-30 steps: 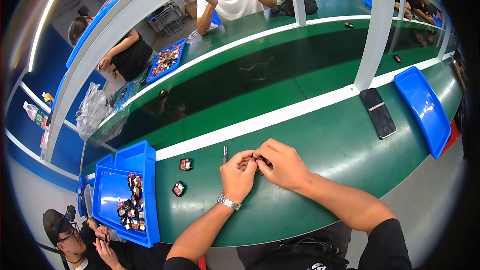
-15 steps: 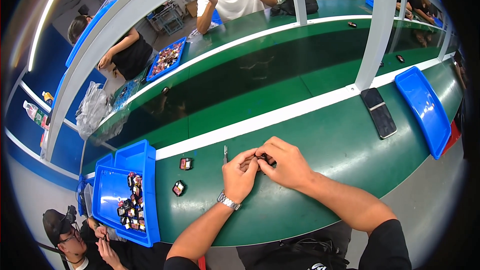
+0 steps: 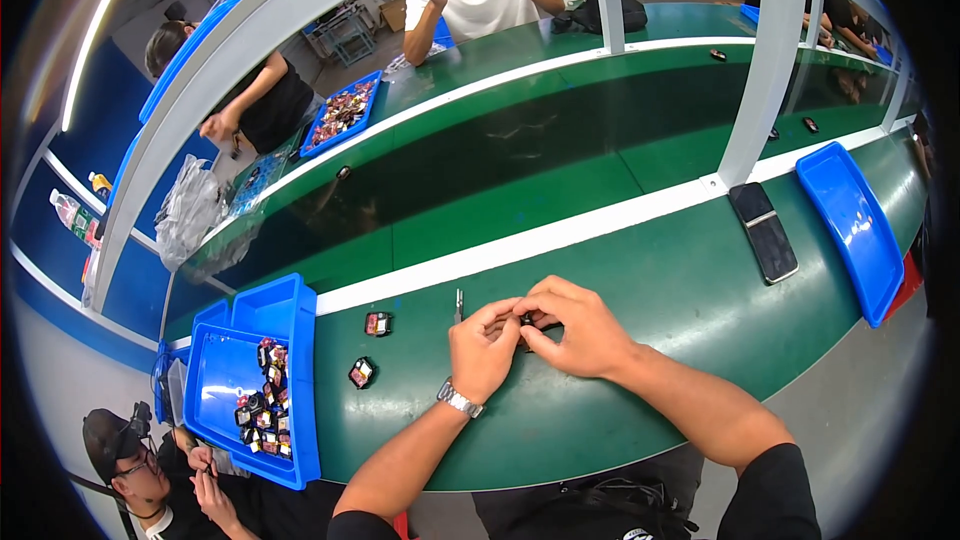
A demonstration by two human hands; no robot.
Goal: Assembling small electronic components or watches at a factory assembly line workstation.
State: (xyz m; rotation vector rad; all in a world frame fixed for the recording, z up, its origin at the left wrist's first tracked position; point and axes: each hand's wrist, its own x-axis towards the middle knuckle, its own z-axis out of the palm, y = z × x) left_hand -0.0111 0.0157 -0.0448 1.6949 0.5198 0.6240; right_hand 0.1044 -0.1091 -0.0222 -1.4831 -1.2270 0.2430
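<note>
At the near left, a co-worker in a black cap (image 3: pixel 112 437) sits beyond the table's end, both hands raised together. Just right of that person stands a blue rectangular plastic tray (image 3: pixel 304 410), with a heap of small dark pieces with pink and pale faces (image 3: pixel 268 418) along its right side. Farther off on the left hangs a crumpled clear plastic bag (image 3: pixel 190 205), and right of it, across the partition, a blue plastic tray of reddish parts (image 3: pixel 335 144).

On my glossy green tabletop (image 3: pixel 650 290), right of the near tray, lie two loose black-edged pieces, the farther one (image 3: pixel 378 323) and the nearer one (image 3: pixel 362 372), well apart from my hands. Next comes a slim silver metal tool (image 3: pixel 459 305), just beyond my left hand (image 3: pixel 480 355), which wears a silver metal-band watch (image 3: pixel 459 400) on its wrist. My left thumb and fingertips are together, pinching a small dark piece (image 3: pixel 526 319); my right hand (image 3: pixel 575 335) has thumb and forefinger clamped on it from the other side. The piece is held just above the table, mostly hidden by my fingers.

At the right lie a black phone-like slab (image 3: pixel 764 233) and, rightmost, a shallow blue plastic tray (image 3: pixel 850 230).
</note>
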